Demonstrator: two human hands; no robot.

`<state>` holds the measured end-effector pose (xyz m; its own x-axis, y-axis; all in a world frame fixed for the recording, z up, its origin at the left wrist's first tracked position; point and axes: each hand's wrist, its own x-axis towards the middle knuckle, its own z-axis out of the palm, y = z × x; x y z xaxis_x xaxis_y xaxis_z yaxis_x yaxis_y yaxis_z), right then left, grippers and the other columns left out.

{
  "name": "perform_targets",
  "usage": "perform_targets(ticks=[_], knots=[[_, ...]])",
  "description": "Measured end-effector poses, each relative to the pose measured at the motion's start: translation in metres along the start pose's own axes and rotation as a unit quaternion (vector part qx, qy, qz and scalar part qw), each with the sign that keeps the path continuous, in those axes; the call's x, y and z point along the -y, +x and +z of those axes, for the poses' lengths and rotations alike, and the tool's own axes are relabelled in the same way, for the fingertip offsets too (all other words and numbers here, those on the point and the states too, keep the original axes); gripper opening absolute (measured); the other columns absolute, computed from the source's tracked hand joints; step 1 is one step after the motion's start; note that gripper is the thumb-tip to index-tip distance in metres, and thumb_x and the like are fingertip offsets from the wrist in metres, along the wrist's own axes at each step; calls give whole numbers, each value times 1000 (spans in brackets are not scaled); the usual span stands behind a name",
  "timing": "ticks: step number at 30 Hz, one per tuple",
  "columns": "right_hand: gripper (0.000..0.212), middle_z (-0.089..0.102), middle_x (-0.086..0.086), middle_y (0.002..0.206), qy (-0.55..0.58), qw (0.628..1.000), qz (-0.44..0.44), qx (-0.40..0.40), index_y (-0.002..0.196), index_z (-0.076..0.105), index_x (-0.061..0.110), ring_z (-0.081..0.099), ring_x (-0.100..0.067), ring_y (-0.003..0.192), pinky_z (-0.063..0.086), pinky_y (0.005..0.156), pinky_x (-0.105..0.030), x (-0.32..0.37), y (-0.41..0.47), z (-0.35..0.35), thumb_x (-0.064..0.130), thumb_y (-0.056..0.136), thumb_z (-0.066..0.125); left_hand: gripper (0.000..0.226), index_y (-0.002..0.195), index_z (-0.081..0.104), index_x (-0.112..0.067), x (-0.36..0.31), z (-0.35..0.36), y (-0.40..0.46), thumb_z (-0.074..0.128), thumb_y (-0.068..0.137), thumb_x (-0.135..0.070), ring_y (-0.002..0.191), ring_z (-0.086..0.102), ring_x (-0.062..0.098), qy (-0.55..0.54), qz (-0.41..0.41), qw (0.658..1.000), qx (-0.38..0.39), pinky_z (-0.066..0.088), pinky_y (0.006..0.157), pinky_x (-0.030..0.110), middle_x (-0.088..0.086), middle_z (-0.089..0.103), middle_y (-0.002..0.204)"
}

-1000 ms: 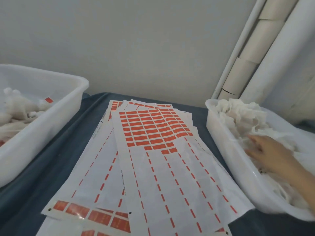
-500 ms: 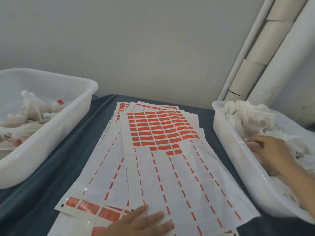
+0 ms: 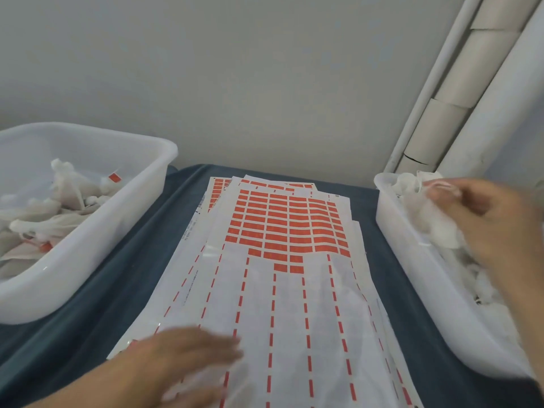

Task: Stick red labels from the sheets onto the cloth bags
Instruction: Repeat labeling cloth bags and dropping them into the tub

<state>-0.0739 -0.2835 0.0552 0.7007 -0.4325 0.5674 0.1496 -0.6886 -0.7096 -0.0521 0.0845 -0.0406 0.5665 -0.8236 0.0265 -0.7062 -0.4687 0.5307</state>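
Red labels (image 3: 287, 228) fill the far part of the top sheet (image 3: 297, 313), in rows, with the near rows already peeled down to bare backing and red dashes. That sheet lies on a loose stack of others, spread along the middle of the blue-covered counter (image 3: 123, 260). The left hand (image 3: 179, 363) rests flat on the sheet's near corner, fingers straight and spread. The right hand (image 3: 485, 222) is over the right tub (image 3: 412, 278), its fingers curled round a white cloth bag (image 3: 435, 219) lifted from the heap; motion blur hides the exact grip. The left tub (image 3: 88, 240) holds bags that already carry red labels. By my reading the step in hand is fetching a fresh bag. The next move calls for bringing it over the sheets, then peeling one label from the nearest remaining row while the sheet is held down
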Motion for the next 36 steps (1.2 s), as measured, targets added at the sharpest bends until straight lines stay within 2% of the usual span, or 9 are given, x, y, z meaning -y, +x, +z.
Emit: perform_targets(ticks=[5, 8, 11, 16, 19, 25, 27, 30, 36], knots=[[6, 72, 14, 84, 123, 972, 64, 189, 81, 72, 29, 67, -1, 77, 53, 70, -17, 35, -51, 82, 25, 82, 68, 51, 110, 39, -66, -25, -15, 75, 44, 60, -75, 105, 45, -18, -198, -44, 947, -248, 44, 84, 11, -48, 40, 114], [11, 70, 19, 89, 138, 958, 136, 213, 92, 67, 32, 66, 1, 84, 52, 68, -12, 26, -75, 121, 31, 81, 69, 44, 101, 46, -59, -30, -7, 109, 57, 58, -65, 93, 53, -15, -309, -63, 928, -197, 45, 65, 4, -39, 52, 102], [13, 69, 18, 89, 137, 952, 197, 190, 91, 64, 36, 66, -7, 84, 52, 65, -14, 12, -86, 139, 30, 81, 70, 37, 96, 65, -45, -16, 9, 120, 61, 61, -55, 90, 63, 1, -375, -100, 904, -179, 48, 72, 12, -23, 67, 94], [20, 66, 32, 77, 171, 944, 225, 172, 76, 66, 33, 61, 12, 80, 43, 52, -1, 2, -93, 145, 49, 63, 67, 30, 79, 69, -39, 4, 23, 120, 58, 60, -59, 78, 64, -2, -371, -148, 896, -196, 49, 67, 14, -24, 69, 82], [19, 64, 36, 77, 175, 948, 200, 175, 73, 65, 34, 59, 14, 82, 41, 55, 1, 2, -92, 145, 49, 60, 65, 5, 73, 67, -42, 6, 25, 120, 62, 74, -44, 76, 61, -11, -353, -153, 901, -202, 45, 58, 5, -31, 66, 75], [16, 65, 27, 87, 167, 959, 142, 178, 76, 64, 31, 59, 8, 86, 45, 63, -1, 0, -90, 137, 43, 64, 63, 13, 69, 65, -41, 5, 26, 116, 66, 79, -32, 78, 58, -13, -350, -139, 903, -208, 43, 57, 2, -34, 64, 75], [13, 66, 28, 82, 192, 954, 157, 170, 73, 65, 31, 61, 6, 84, 45, 62, -2, 1, -88, 135, 41, 65, 63, 5, 71, 67, -39, 1, 23, 115, 65, 74, -42, 79, 59, -11, -373, -136, 896, -201, 43, 57, 3, -31, 65, 78], [14, 68, 26, 78, 238, 939, 182, 168, 72, 66, 30, 64, 1, 80, 48, 59, -5, 2, -87, 133, 41, 64, 62, 36, 77, 69, -41, -3, 22, 115, 58, 54, -65, 83, 59, -8, -406, -121, 885, -195, 44, 57, 6, -28, 65, 86], [15, 71, 15, 85, 300, 908, 208, 204, 76, 70, 41, 68, -11, 86, 55, 71, -20, 5, -89, 132, 40, 64, 62, 32, 84, 72, -36, -6, 20, 112, 60, 63, -57, 82, 61, 0, -444, -92, 882, -129, 46, 63, 9, -16, 68, 89]])
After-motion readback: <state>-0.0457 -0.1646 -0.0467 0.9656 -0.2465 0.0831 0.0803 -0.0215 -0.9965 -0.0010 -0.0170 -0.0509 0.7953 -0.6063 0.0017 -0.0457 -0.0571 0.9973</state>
